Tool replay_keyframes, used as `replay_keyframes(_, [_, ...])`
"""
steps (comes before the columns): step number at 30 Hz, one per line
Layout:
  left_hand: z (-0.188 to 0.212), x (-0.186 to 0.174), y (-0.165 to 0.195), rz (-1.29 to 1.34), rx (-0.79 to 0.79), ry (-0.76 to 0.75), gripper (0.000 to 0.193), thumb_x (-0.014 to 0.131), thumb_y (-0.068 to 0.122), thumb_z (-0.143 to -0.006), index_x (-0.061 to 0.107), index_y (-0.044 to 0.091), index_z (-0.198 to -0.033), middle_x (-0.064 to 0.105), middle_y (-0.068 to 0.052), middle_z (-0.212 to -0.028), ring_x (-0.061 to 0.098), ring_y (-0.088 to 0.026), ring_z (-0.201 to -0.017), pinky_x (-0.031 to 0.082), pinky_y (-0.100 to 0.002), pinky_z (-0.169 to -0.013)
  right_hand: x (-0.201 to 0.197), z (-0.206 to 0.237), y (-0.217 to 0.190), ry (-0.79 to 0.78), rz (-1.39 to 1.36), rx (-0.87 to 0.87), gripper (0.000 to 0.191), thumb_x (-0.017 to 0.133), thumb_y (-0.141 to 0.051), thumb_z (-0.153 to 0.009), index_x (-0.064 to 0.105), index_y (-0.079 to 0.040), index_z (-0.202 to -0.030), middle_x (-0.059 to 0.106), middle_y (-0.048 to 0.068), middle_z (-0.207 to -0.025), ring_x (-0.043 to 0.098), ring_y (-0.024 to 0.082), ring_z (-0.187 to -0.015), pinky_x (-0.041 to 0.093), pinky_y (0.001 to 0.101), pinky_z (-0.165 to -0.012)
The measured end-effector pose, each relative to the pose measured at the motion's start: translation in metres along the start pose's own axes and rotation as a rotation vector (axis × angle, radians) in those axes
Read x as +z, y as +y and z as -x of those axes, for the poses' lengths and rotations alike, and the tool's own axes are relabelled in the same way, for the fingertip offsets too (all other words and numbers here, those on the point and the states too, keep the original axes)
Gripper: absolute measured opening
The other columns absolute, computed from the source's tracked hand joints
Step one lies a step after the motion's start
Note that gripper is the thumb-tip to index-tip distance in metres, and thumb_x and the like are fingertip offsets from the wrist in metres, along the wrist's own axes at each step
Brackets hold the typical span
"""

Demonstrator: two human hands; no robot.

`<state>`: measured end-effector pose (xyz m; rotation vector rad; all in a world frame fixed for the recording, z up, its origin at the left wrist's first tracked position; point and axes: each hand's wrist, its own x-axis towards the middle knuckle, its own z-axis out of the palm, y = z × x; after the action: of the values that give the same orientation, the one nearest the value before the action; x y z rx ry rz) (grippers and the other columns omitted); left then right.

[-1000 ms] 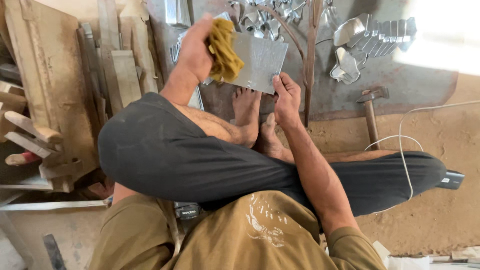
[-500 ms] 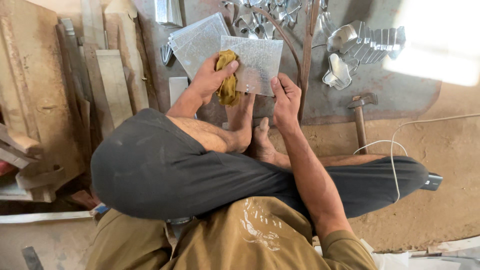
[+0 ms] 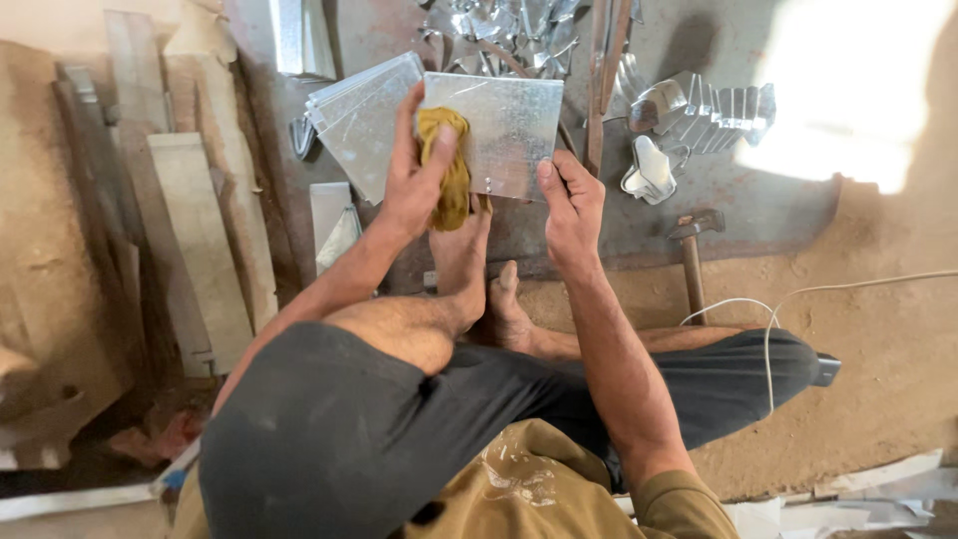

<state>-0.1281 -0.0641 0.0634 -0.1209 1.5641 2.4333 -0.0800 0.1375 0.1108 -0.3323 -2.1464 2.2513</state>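
I sit cross-legged on the ground, my bare feet (image 3: 479, 279) under the work. My left hand (image 3: 414, 170) presses a yellow cloth (image 3: 449, 170) against a square galvanised metal sheet (image 3: 504, 120). My right hand (image 3: 571, 205) grips the sheet's lower right edge, thumb on top. The sheet rests tilted over my toes and over a stack of similar metal sheets (image 3: 354, 115) on its left.
A hammer (image 3: 691, 255) lies on the ground to the right. Bent shiny metal pieces (image 3: 699, 110) and offcuts (image 3: 499, 25) lie beyond the sheet. Wooden planks (image 3: 195, 230) lean at the left. A white cable (image 3: 778, 299) crosses my right leg.
My left hand has dragged the cloth from the sheet's upper left down to its lower left part. My right hand has kept its hold on the edge. The camera has come closer.
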Motion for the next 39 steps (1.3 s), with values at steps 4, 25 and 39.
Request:
replay_keyframes(4, [-0.009,0.013,0.021,-0.174,0.099,-0.114,0.087,0.064,-0.001,-0.100,0.007,0.005,-0.165,0.046,-0.007,-0.146,0.055,-0.014,-0.121,0.052,-0.030,-0.103,-0.017,-0.025,-0.020,-0.005,0.264,-0.062,0.014,0.064,-0.008,-0.113,0.065,0.005,-0.110,0.052,0.003,-0.087,0.043,0.008,-0.082,0.039,0.0262,-0.076])
replay_keyframes(25, [-0.163,0.052,-0.056,0.350,0.214,0.199,0.035,0.075,-0.006,-0.099,0.051,-0.001,-0.124,0.065,-0.009,-0.108,0.063,-0.017,-0.092,0.055,-0.035,-0.082,-0.059,0.133,0.004,-0.024,0.338,0.424,0.025,0.070,-0.015,-0.096,0.069,0.000,-0.116,0.072,0.007,-0.114,0.065,0.015,-0.110,0.051,0.0309,-0.096])
replay_keyframes(39, [-0.116,0.091,-0.058,0.451,0.257,0.270,0.044,0.069,-0.007,-0.103,0.044,0.004,-0.137,0.062,-0.007,-0.122,0.060,-0.014,-0.109,0.050,-0.033,-0.098,-0.049,0.131,0.010,0.046,0.301,0.406,0.026,0.067,-0.014,-0.100,0.069,0.001,-0.121,0.074,0.007,-0.112,0.067,0.015,-0.110,0.052,0.0303,-0.098])
